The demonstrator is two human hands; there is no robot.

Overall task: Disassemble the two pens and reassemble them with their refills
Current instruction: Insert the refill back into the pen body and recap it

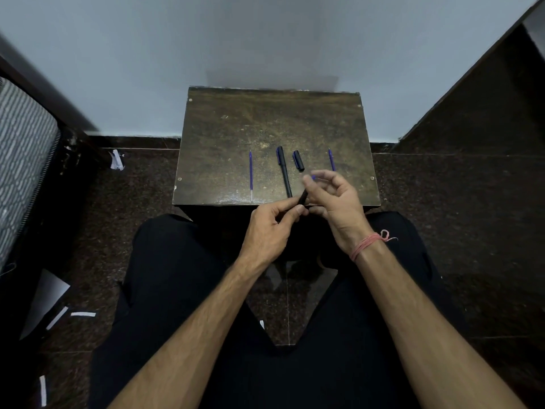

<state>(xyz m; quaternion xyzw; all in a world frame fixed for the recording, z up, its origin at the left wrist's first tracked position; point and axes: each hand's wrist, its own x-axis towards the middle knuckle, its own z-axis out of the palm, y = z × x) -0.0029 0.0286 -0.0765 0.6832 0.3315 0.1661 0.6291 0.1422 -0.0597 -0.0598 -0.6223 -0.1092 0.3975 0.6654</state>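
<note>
Worn wooden table (236,128), left hand (267,231) gripping pen barrel (303,198), right hand (333,199) pinching its blue tip

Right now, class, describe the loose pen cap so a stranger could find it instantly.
Start at the small dark wooden table against the pale wall. Right of the capped black pen lies the loose pen cap: short, stubby, black, with a blue clip, unlike the long thin blue refills at either side.

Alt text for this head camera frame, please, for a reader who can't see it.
Both hands, left hand and right hand, hold a black pen barrel at the near edge of a small wooden table. On the table lie a capped pen, a loose cap and two blue refills.
</note>
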